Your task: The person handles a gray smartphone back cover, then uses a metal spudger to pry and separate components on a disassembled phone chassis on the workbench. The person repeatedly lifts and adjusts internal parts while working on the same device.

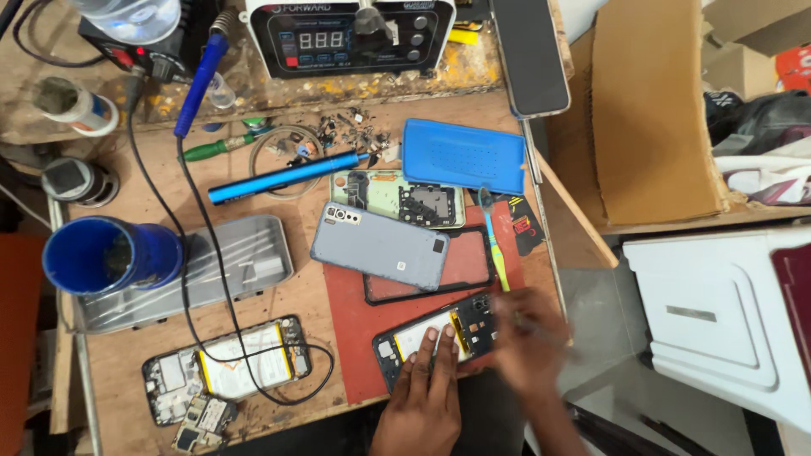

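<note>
Two hands, left hand and blurred right hand, crowd the opened phone beside a toothbrush.

A worn wooden bench carries a red mat, a grey tray, a blue cup, an opened phone, a blue pen-shaped tool and a blue pad.

- Left hand: bare, with no glove, ring or watch showing; short nails on long fingers.
- Right hand: bare too, blurred, so details cannot be told.
- Both forearms bare, no sleeve in view.
</note>
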